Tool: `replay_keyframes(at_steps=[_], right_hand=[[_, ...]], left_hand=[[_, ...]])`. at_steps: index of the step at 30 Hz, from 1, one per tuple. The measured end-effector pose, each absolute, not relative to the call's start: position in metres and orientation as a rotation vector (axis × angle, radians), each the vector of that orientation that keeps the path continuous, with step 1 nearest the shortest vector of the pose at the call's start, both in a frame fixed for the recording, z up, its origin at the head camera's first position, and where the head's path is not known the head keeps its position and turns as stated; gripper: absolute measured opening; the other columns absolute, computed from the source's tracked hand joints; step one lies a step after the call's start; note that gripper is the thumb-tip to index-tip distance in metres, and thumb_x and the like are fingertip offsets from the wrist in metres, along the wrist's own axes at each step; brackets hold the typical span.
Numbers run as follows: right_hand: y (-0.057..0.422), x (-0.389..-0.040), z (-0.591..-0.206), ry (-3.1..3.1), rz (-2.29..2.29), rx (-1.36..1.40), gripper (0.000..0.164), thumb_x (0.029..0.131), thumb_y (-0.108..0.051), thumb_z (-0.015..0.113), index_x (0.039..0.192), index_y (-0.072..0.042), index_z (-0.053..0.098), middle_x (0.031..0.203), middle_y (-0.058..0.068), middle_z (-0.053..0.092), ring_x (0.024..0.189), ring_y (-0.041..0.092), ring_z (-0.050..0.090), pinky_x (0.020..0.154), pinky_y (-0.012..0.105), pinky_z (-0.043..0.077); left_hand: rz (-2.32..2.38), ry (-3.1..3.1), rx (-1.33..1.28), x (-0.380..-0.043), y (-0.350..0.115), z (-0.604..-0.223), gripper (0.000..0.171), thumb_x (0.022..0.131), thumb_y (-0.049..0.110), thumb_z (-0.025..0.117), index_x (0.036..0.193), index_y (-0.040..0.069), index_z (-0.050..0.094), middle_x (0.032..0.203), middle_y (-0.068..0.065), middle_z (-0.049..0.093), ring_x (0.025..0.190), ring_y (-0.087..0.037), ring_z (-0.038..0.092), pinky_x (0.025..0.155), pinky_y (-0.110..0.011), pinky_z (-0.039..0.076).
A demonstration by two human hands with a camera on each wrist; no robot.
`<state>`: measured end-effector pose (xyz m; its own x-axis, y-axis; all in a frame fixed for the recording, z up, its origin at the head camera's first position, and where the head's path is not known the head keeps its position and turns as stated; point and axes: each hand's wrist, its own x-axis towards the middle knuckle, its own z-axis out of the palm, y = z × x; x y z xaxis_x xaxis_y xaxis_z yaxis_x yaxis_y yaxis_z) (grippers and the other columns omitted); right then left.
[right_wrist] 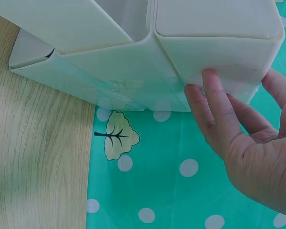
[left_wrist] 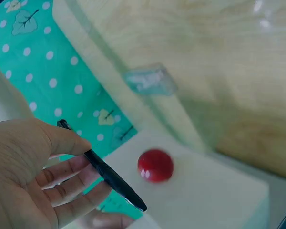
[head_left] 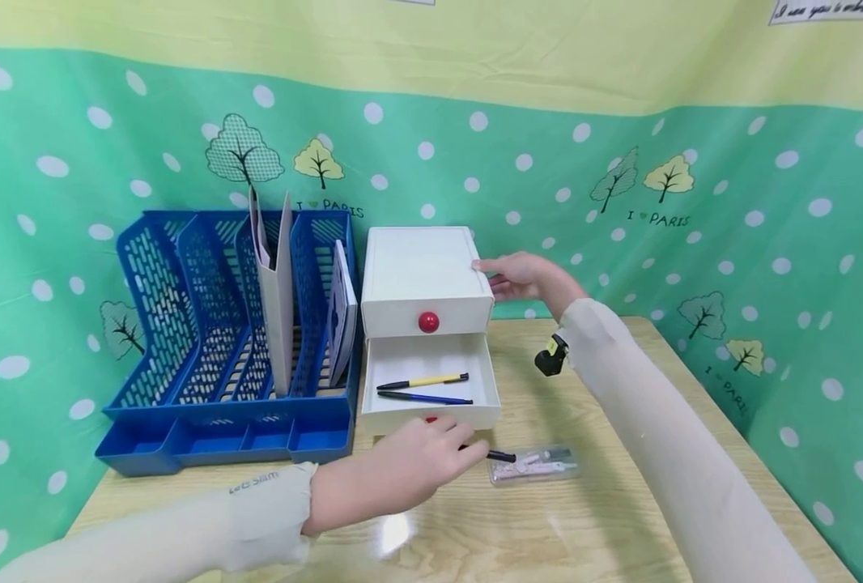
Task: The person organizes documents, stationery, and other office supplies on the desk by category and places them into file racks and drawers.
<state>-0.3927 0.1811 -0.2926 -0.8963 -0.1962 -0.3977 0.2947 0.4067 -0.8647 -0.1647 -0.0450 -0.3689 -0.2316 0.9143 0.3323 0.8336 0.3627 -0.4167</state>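
In the head view my left hand point(head_left: 420, 463) is in front of the open lower drawer point(head_left: 446, 355) of a white drawer box point(head_left: 420, 263). It pinches a black pen point(left_wrist: 115, 181) between thumb and fingers, as the left wrist view shows. Inside that drawer lie a yellow pen point(head_left: 426, 380) and a blue pen point(head_left: 426, 397). The upper drawer, with its red knob point(head_left: 428, 322), is closed. My right hand point(head_left: 525, 279) touches the box's right side near the top, its fingers point(right_wrist: 219, 102) fairly straight against the white wall.
Left of the box stands a blue file rack point(head_left: 227, 409) with a folder point(head_left: 277, 316) and booklets point(head_left: 342, 316) upright in it. A clear plastic case point(head_left: 537, 468) with small items lies on the wooden table point(head_left: 548, 526). A green patterned cloth point(head_left: 533, 186) hangs behind.
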Motion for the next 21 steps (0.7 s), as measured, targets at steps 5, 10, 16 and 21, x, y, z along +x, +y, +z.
replay_keyframes(at_steps=[5,10,16,21], right_hand=[[0.181,-0.392,-0.294,2.238,-1.499,0.089,0.063,0.102,-0.037,0.060,0.149,0.000,0.039,0.126,0.015,0.056,0.106,0.022,0.062,0.096,0.033,0.058],[0.180,-0.391,-0.294,2.232,-1.495,0.078,0.063,0.103,-0.037,0.059,0.150,0.001,0.039,0.126,0.015,0.057,0.104,0.021,0.063,0.094,0.032,0.059],[0.181,-0.391,-0.295,2.225,-1.515,0.089,0.062,0.103,-0.036,0.059,0.149,0.000,0.040,0.125,0.015,0.056,0.104,0.022,0.063,0.100,0.035,0.056],[0.181,-0.391,-0.294,2.230,-1.504,0.096,0.062,0.103,-0.037,0.059,0.149,-0.001,0.040,0.127,0.015,0.056,0.106,0.023,0.062,0.103,0.037,0.055]], left_hand=[[0.112,-2.117,-1.468,-0.175,-0.047,-0.349,0.032,0.081,0.000,0.074,0.108,0.016,0.065,0.093,0.003,0.068,0.077,-0.010,0.066,0.046,-0.016,0.043],[0.084,-2.247,-1.422,-0.190,-0.052,-0.326,0.039,0.078,0.004,0.082,0.113,0.015,0.067,0.096,0.000,0.069,0.080,-0.012,0.067,0.047,-0.017,0.045],[0.072,-2.354,-1.365,-0.209,-0.057,-0.309,0.030,0.089,0.006,0.075,0.117,0.015,0.069,0.098,-0.002,0.072,0.076,-0.013,0.068,0.053,-0.017,0.051],[0.034,-2.449,-1.361,-0.220,-0.062,-0.304,0.027,0.093,0.008,0.071,0.120,0.013,0.070,0.103,-0.005,0.074,0.070,-0.014,0.068,0.057,-0.016,0.053]])
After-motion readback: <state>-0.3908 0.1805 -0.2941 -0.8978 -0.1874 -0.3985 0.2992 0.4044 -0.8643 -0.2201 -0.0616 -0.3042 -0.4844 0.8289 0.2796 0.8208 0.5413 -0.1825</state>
